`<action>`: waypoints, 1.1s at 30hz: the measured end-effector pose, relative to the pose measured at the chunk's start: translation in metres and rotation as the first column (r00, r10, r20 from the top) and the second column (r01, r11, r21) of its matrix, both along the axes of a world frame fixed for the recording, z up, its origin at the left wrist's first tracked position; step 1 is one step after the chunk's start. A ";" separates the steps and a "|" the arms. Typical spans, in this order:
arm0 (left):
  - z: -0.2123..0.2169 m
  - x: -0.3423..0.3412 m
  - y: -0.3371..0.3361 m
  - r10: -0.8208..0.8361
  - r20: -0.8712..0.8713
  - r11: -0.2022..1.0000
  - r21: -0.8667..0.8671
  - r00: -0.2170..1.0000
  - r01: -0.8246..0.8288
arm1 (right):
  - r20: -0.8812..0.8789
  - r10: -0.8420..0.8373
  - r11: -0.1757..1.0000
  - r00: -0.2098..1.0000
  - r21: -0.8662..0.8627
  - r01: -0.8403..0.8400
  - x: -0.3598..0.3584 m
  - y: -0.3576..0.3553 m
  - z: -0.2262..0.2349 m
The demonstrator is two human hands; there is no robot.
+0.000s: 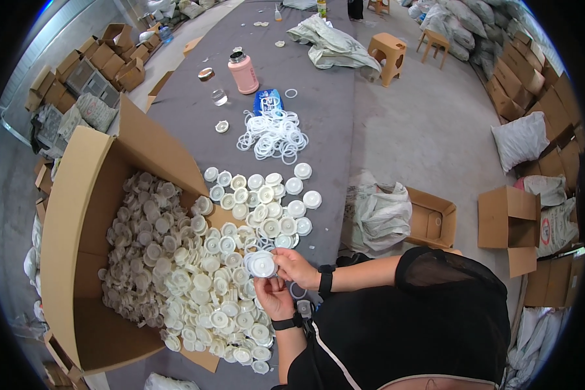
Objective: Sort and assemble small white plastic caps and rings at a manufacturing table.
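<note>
The fingers of the right hand [292, 268] and left hand [275, 299] grip a white cap [262, 265], lower centre of the frame. Left: the cardboard box [91, 266], opening facing right, contains loose caps [151, 227], which extend onto the grey surface [331, 130]. Upper centre: a pink bottle [244, 75] stands open.

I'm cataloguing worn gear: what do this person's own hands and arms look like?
The left hand and right hand are ungloved. Both the left wristband and right wristband are black. The black right sleeve is short and partly sheer.
</note>
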State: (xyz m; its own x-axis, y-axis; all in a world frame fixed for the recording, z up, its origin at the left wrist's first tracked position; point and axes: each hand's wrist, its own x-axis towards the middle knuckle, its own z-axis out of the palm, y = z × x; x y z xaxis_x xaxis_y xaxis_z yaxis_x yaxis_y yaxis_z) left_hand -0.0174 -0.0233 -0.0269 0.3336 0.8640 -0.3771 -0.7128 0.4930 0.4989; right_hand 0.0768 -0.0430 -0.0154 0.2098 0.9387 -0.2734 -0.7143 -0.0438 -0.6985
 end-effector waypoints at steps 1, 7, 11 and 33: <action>0.000 -0.002 0.000 -0.002 0.000 1.000 0.000 1.000 0.002 | 0.000 -0.002 1.000 1.000 0.000 0.002 0.000 -0.001 0.001; 0.009 -0.012 0.011 -0.109 0.059 0.994 -0.003 0.992 0.109 | 0.005 0.130 0.988 0.992 0.088 -0.130 0.005 -0.001 0.001; 0.011 -0.014 0.020 -0.219 -0.052 0.972 -0.095 0.974 0.214 | 0.056 0.271 0.962 0.961 0.014 -0.272 0.007 0.001 0.005; -0.052 -0.081 0.162 0.572 -0.702 0.627 0.042 -0.423 0.778 | -0.044 0.375 0.871 0.926 -0.327 -0.368 0.053 0.062 -0.062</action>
